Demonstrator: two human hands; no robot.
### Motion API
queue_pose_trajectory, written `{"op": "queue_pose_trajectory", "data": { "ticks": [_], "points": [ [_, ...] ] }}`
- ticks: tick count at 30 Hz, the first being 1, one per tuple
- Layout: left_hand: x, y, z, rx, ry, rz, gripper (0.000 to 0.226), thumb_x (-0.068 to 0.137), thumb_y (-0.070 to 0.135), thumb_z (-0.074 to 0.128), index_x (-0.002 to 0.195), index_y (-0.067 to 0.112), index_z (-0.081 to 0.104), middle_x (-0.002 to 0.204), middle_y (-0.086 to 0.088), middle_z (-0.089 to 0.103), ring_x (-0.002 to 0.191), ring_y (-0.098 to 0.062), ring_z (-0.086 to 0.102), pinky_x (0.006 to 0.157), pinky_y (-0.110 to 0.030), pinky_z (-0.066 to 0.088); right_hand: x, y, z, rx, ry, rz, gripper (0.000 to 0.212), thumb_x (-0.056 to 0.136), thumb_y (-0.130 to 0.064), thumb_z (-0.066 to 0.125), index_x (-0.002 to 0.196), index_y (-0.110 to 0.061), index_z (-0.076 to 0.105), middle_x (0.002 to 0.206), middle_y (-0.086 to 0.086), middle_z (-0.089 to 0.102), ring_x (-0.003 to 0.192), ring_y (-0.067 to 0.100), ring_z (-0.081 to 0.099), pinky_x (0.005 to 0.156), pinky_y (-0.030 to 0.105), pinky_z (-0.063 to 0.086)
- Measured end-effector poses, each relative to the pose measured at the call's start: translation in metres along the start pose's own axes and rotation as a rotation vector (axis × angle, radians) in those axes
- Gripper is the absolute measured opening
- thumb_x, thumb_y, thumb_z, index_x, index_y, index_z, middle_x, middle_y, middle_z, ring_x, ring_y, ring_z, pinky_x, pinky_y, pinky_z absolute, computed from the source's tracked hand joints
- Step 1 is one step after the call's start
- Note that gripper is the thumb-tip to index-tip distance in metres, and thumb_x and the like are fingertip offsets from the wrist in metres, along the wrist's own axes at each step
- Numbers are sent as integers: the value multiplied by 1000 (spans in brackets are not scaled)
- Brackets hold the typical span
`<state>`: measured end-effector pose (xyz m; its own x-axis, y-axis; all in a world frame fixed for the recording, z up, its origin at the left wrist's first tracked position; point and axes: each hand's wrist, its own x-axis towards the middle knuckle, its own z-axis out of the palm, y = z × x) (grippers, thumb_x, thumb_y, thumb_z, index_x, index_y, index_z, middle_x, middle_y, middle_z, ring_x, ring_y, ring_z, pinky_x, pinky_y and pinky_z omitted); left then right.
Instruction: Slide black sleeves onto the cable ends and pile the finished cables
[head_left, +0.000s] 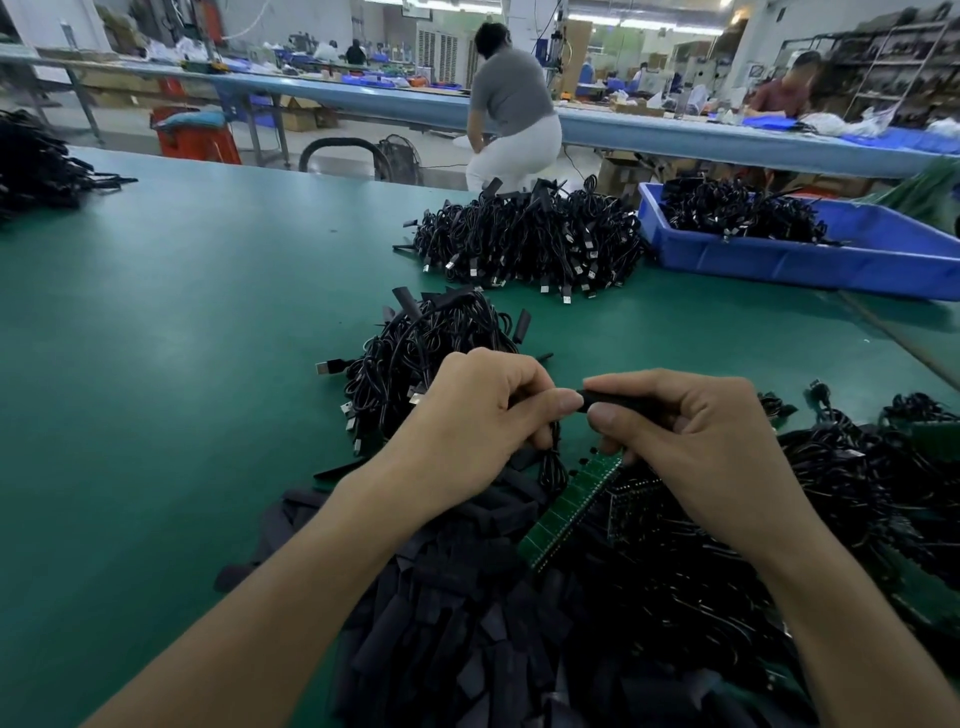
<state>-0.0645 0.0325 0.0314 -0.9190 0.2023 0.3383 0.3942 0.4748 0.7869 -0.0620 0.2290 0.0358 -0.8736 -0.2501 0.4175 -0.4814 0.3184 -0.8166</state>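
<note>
While the head view looked down over the green tabletop (156, 338), the right hand (691, 441) pinched a black sleeve (618, 399) between thumb and fingers, its long axis lying left to right and its open end facing the left hand (478, 415), which was closed on a cable end just beside it. Below the wrists lay loose sleeves (457, 597) and a green circuit strip (571, 506), with a cable pile (415, 358) just beyond the hands, clear of the gap between them.

Sleeves (467, 613) matt black, cloth-like; cables (524, 239) glossy, metal plugs; table (182, 312) smooth matt green; bin (831, 260) blue plastic
</note>
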Motion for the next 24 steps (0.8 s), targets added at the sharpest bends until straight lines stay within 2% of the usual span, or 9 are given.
{"op": "queue_pose_trajectory", "data": {
  "ticks": [2,5,7,13,16,19,24],
  "points": [
    [0,-2,0,20,-22,10,23,97,32,64,81,18,71,67,1,71,52,-24,59,50,-37,49,0,2,0,3,22,1,17,83,-24,73,98,-32,75,80,-12,76,65,6,70,59,14,52],
    [-1,-3,1,59,-63,32,15,99,26,62,89,20,72,72,9,71,47,-1,51,46,-13,39,1,5,-2,-7,61,5,18,87,-14,72,95,-29,76,78,-12,75,63,5,69,58,13,51],
    [-1,-3,2,59,-64,38,15,99,24,61,90,20,72,71,12,70,45,2,48,47,-10,37,1,6,-2,-11,63,7,16,88,-15,72,94,-28,76,76,-8,75,62,7,68,57,15,51],
    [-2,-2,-1,14,-65,52,16,99,23,62,86,21,72,71,12,69,45,-1,48,45,-16,39,1,6,-4,19,54,-11,15,88,-14,71,93,-27,76,74,-3,75,62,12,70,55,17,52],
    [-2,-2,-2,-25,-73,46,16,98,21,62,85,21,71,67,12,68,49,-6,51,48,-29,44,0,4,-4,58,39,-20,16,82,-25,72,98,-29,75,76,-1,75,62,12,70,57,18,53],
    [-1,-1,-3,-52,-86,51,17,99,20,62,84,21,71,66,11,67,48,-8,50,47,-28,43,-1,3,-4,109,42,-37,21,79,-30,72,99,-30,74,76,2,75,64,15,70,60,19,55],
    [-1,2,-4,-49,-111,46,16,99,22,62,85,22,70,67,11,68,58,-29,59,52,-39,48,0,6,-1,124,35,-32,10,80,-26,72,90,-29,74,78,2,75,65,17,71,61,19,55]
  ]
}}
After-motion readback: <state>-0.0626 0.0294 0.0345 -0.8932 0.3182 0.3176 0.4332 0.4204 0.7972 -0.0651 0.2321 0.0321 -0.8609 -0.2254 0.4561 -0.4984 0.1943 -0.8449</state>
